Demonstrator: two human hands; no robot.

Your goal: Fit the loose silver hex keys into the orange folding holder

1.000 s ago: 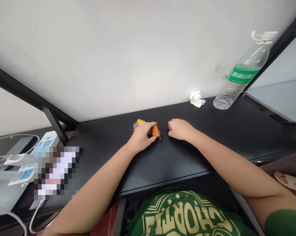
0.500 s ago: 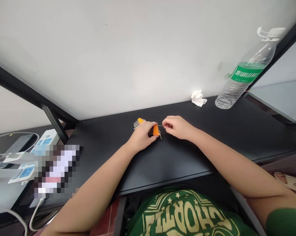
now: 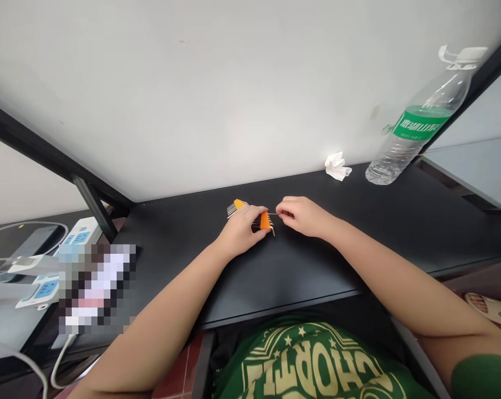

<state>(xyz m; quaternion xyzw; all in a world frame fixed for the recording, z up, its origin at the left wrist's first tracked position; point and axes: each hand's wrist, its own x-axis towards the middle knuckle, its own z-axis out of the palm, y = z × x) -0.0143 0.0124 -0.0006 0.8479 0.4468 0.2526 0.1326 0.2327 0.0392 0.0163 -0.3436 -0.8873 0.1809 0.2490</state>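
Observation:
An orange hex key holder [image 3: 265, 221] rests low over the black desktop, with my left hand [image 3: 241, 229] closed around its middle. Several thin metal hex keys [image 3: 232, 210] stick out past its left end, and short bent ends show at the right end. Just right of the holder, my right hand [image 3: 295, 213] pinches a thin hex key [image 3: 272, 214]. That key spans the gap between the holder and my fingertips; its end inside my fingers is hidden. The middle of the holder is covered by my left hand.
The black desktop [image 3: 171, 260] meets a pale wall at the back. A crumpled tissue [image 3: 337, 166] and a large plastic bottle [image 3: 417, 127] stand at the back right. A blurred-out phone [image 3: 101, 288] with a cable lies left, near a white power strip [image 3: 51, 282].
Hardly anything differs. The whole view has shifted very slightly; both hands keep the same hold and the same spacing.

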